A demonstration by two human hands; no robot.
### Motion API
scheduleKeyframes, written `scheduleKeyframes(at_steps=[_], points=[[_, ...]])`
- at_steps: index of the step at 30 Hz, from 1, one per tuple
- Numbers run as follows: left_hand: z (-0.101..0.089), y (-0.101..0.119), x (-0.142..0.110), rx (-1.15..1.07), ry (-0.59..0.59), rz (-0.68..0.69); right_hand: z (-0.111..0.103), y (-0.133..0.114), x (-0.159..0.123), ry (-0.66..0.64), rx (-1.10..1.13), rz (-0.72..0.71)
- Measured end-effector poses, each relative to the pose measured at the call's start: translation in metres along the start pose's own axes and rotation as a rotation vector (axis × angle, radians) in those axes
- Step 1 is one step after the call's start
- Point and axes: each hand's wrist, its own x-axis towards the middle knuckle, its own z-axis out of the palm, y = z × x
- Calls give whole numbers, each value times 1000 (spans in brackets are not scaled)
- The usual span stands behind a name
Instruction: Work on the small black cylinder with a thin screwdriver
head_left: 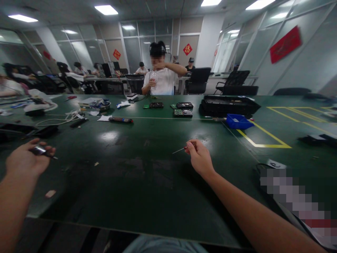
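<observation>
On the left, my left hand (27, 160) is palm up above the green table (126, 203). Its fingers curl around a small silver-and-dark cylindrical tool (40, 150) with a thin tip pointing right. My right hand (198, 156), right of the middle, pinches a thin-shafted screwdriver (179, 151). Its slim metal shaft points left and slightly down, while most of the handle is hidden in the fingers. The two hands are far apart. Farther back lies a dark pen-like tool with a red end (121, 120), and beyond it are opened hard drives (183, 112) with green circuit boards.
A black tray (229, 105) and a blue bin (238, 122) stand at the back right, near yellow tape lines (272, 145). Cables (60, 119) and assorted parts clutter the back left. A person (160, 80) sits opposite, holding a clear object. A blurred-out item lies front right.
</observation>
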Motion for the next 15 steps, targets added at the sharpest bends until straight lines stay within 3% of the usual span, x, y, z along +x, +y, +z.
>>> scheduleKeyframes(at_steps=[3, 7, 15], points=[[38, -3, -28, -100, -56, -63, 0, -1, 0, -7, 10, -2], [92, -5, -79, -143, -311, -132, -1, -3, 0, -6, 4, 4], [180, -30, -163, -145, -644, -217, -2, -3, -1, -4, 2, -17]])
